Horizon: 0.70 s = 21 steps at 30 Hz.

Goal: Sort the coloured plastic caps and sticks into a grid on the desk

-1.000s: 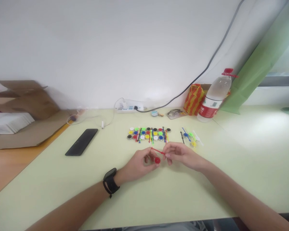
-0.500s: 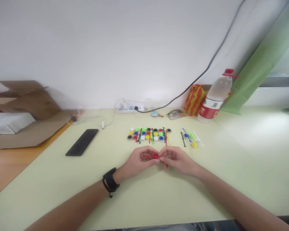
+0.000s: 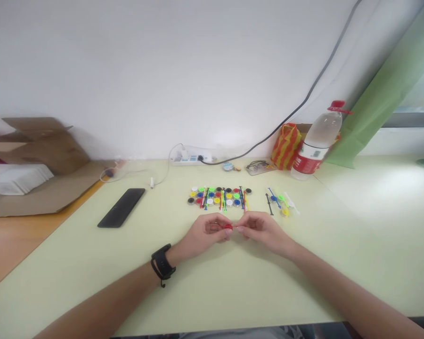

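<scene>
Between my two hands is a small red disc (image 3: 228, 227) with a thin red arrow-like strip running across it. My left hand (image 3: 205, 231) pinches the disc between thumb and fingers. The strip's right end is pinched by my right hand (image 3: 259, 230). Just beyond my fingertips lie rows of coloured discs (image 3: 216, 201), with thin coloured arrow strips (image 3: 241, 197) laid between the groups. Further right is a looser group: a black strip (image 3: 269, 204), a blue strip (image 3: 274, 197), a white strip (image 3: 291, 203) and a yellow disc (image 3: 285, 213).
A black phone-like slab (image 3: 121, 208) lies at left, near an open cardboard box (image 3: 53, 150). Along the wall are a power strip (image 3: 192, 157), cables and a striped bag (image 3: 286, 147). A large water bottle (image 3: 316, 146) stands at the right.
My right fingertips have drawn slightly away from the left ones, and the red strip now shows between them. The red disc stays in my left fingers.
</scene>
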Each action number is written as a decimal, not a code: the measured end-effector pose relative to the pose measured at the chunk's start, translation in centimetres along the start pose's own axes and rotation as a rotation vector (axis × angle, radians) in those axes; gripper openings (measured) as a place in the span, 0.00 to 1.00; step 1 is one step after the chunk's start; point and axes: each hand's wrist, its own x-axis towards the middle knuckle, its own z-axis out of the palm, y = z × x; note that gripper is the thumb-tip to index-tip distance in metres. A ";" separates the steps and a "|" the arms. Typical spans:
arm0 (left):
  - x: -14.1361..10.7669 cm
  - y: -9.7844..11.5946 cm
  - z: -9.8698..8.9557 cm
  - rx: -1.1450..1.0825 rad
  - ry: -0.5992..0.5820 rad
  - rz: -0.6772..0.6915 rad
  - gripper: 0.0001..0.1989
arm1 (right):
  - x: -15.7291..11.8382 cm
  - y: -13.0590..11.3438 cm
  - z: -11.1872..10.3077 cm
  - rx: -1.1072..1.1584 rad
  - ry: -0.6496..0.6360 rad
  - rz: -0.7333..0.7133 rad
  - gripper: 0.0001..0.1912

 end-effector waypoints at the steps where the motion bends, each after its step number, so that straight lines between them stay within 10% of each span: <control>1: 0.0 0.0 0.0 -0.003 -0.001 -0.005 0.14 | 0.0 0.0 -0.1 0.001 0.005 -0.006 0.15; 21: -0.4 -0.2 0.3 0.250 0.089 0.231 0.11 | -0.2 -0.4 -0.2 -0.223 -0.002 -0.021 0.12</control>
